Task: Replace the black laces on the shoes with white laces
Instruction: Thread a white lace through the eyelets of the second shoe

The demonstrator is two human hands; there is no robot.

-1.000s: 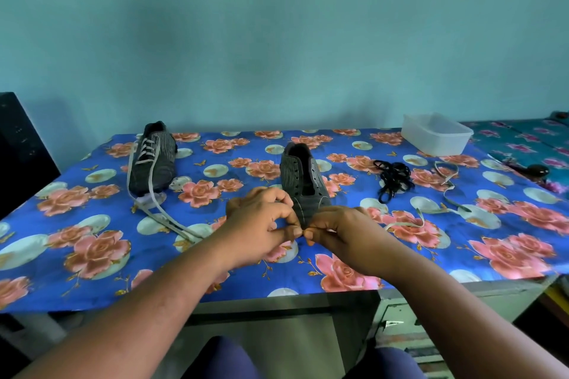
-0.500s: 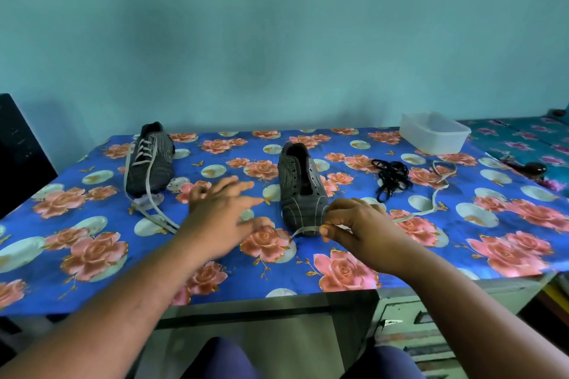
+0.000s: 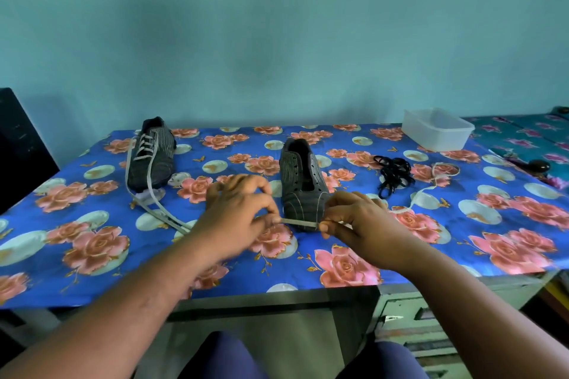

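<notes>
A grey striped shoe [image 3: 303, 181] with bare eyelets stands at the table's middle, toe toward me. In front of its toe a white lace [image 3: 300, 222] is stretched between my two hands. My left hand [image 3: 238, 212] pinches one end; my right hand [image 3: 360, 223] pinches it farther along, and the rest trails right across the cloth [image 3: 431, 191]. A second striped shoe [image 3: 152, 160] at the far left carries a white lace whose loose ends hang toward me. A heap of black laces [image 3: 392, 174] lies right of the middle shoe.
A white plastic tub [image 3: 437, 129] stands at the table's far right corner. The table wears a blue floral cloth [image 3: 92, 240]. A dark object [image 3: 21, 148] stands left of the table, and a dark round thing [image 3: 538, 167] lies on the surface at the right.
My left hand, open and off to the left half a second ago, has come back and pinched the white lace. The lace now runs taut between both hands.
</notes>
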